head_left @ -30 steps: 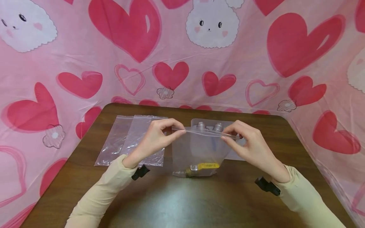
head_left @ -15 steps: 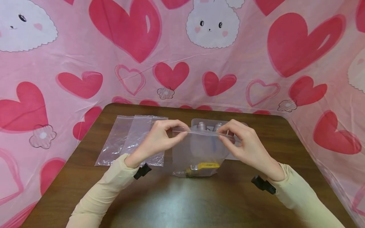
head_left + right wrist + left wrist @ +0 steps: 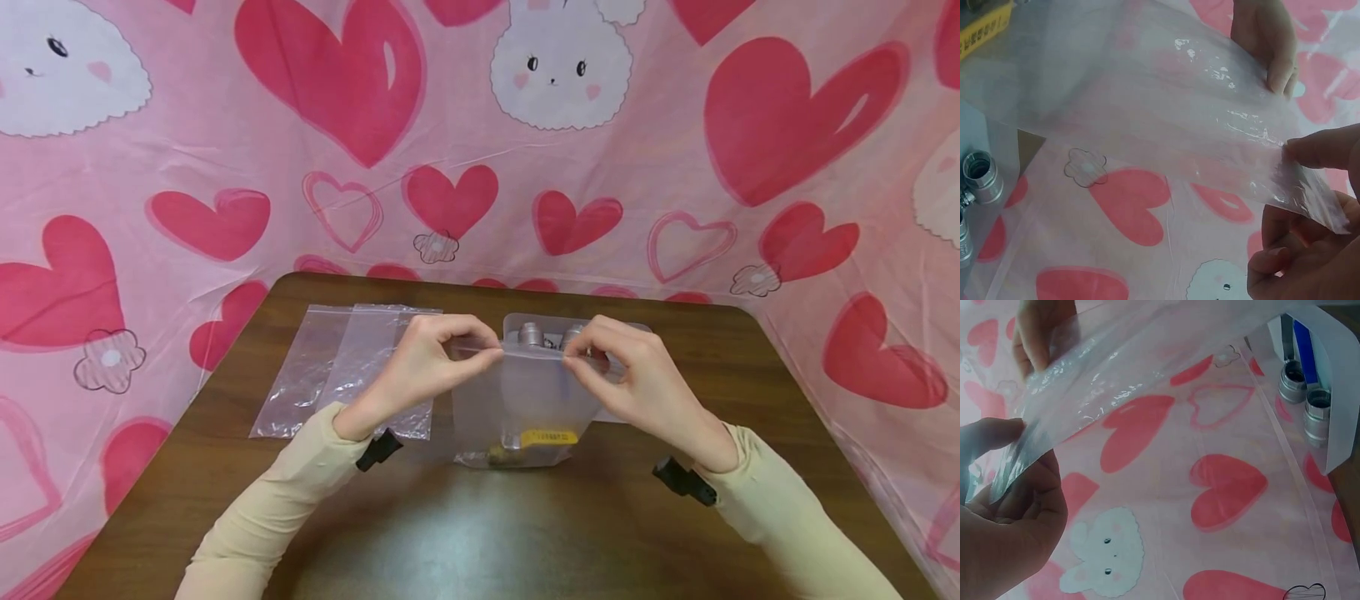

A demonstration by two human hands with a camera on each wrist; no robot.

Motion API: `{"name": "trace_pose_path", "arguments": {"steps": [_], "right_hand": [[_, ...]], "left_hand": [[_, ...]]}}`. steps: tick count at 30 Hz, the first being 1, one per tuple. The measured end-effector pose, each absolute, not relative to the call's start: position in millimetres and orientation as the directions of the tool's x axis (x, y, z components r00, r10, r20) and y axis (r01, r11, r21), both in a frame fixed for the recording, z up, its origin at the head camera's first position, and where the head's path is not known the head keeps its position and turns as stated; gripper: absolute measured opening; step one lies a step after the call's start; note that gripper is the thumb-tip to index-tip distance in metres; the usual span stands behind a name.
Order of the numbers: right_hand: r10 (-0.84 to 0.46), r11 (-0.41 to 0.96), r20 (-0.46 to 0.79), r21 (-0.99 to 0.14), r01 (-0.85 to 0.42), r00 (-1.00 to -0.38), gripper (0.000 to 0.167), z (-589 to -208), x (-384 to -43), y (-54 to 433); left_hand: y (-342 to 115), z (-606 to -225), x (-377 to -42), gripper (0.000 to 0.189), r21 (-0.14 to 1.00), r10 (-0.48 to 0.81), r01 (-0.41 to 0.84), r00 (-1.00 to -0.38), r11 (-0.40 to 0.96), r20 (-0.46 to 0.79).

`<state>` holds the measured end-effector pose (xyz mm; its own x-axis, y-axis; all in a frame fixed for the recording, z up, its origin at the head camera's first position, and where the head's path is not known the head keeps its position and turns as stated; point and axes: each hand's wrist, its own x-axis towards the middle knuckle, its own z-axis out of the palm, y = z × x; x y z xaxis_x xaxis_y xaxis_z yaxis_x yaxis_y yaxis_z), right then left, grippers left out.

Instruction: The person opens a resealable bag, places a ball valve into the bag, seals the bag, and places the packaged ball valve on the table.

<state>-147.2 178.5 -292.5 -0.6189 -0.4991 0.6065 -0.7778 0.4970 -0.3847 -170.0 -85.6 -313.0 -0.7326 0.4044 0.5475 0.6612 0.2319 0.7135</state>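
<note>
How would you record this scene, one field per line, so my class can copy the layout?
Left hand: pinches the mouth of the clear zip bag
Right hand: pinches the same mouth, farther right
Bag contents: yellow-handled valve, at the bottom
Bag seal: cannot tell whether fully closed
Behind the bag: translucent bin with metal valves, one blue-handled
Left side: two flat zip bags, overlapping
Surface: wood-grain table
Backdrop: pink sheet printed with hearts and rabbit-like faces

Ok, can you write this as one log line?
clear bag: upright, yellow-handled valve inside | left hand: pinches top edge | right hand: pinches top edge | flat bags: on table
</note>
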Motion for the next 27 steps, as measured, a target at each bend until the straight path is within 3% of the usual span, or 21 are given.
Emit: {"name": "trace_pose_path", "arguments": {"steps": [16,27], "right_hand": [[-0.539,0.524,0.620,-0.283,-0.803,-0.570,0.025,-288,-149,170],[-0.559,0.547,0.607,-0.242,-0.801,-0.565,0.020,-285,-152,166]], "left_hand": [[-75,-306,-171,0.008,0.599,0.473,0.762,-0.635,0.249,0.611],[-69,-306,-171,0.007,0.593,0.471,0.769,-0.626,0.239,0.622]]}}
